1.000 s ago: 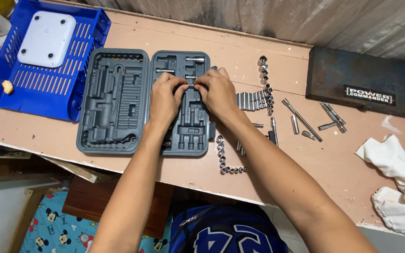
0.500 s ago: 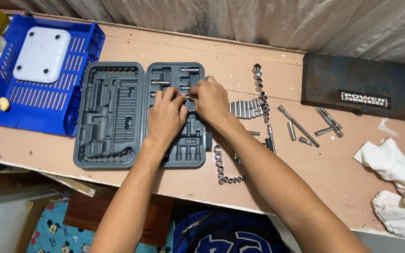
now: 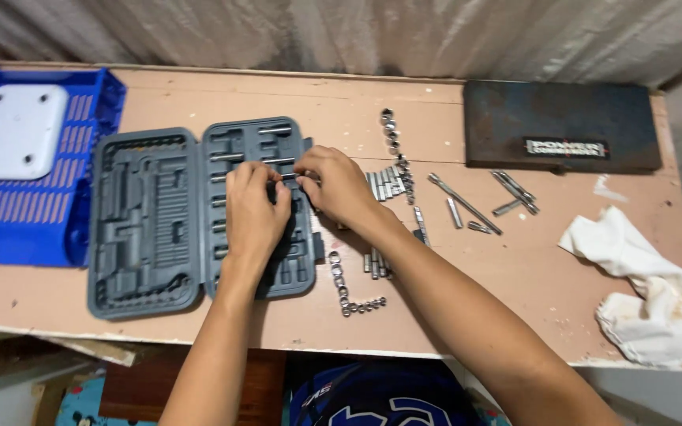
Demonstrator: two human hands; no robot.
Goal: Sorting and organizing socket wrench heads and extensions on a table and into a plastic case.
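An open grey moulded tool case [image 3: 144, 229] lies on the pink wooden table. Both my hands are over its right half. My left hand [image 3: 254, 213] rests on the tray with its fingertips pinched on a small metal bit [image 3: 286, 177]. My right hand [image 3: 333, 185] meets it from the right, its fingers closed on the same piece. A few chrome pieces sit in slots above my hands. My hands hide the slots beneath them.
Loose chrome sockets [image 3: 392, 138] and bars [image 3: 463, 203] are spread right of the case, and a bent row of sockets [image 3: 345, 292] lies near the front edge. A dark metal box [image 3: 562, 126] sits at the back right. A white rag [image 3: 641, 284] and a blue basket [image 3: 33, 213] flank them.
The view has swung, so everything sits lower and further left in the picture. My hands stay together on the case's right half, slightly lower along its slots.
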